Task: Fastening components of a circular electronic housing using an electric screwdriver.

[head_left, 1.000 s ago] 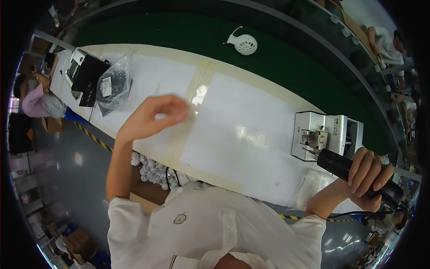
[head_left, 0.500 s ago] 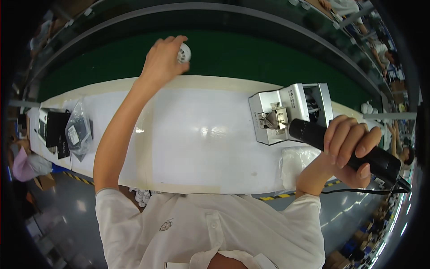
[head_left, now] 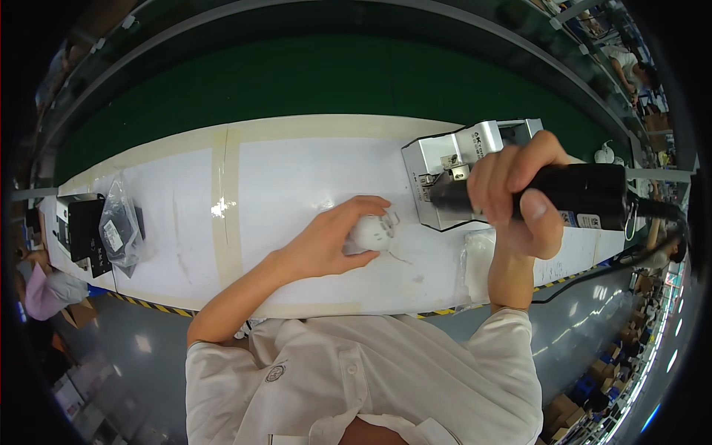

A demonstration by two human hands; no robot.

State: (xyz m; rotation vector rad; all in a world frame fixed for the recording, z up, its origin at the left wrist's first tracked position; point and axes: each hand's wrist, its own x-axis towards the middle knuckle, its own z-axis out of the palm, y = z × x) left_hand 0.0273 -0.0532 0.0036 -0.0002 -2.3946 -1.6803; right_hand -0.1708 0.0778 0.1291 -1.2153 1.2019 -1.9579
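Observation:
My left hand [head_left: 322,241] is over the middle of the white work surface, its thumb and fingers curved round a small white dome-shaped part [head_left: 371,233] with slots. Thin wires seem to trail from the part's right side. In my right hand [head_left: 519,196] is a black electric screwdriver [head_left: 589,194], gripped round its body and lying nearly level. Its front end, blurred by motion, is over the silver screw feeder [head_left: 426,157] and hides part of it; I cannot tell whether the tip touches.
A clear plastic bag [head_left: 121,226] lies against a black box [head_left: 87,230] on the left. Another plastic bag [head_left: 475,267] rests below the feeder. The screwdriver's black cable [head_left: 593,276] loops at the right. Beyond the table runs a green belt [head_left: 297,81]. Small white parts [head_left: 604,153] sit far right.
My left hand has come back from the green belt to the middle of the table with the white part. My right hand has moved the screwdriver left, its front end now over the feeder.

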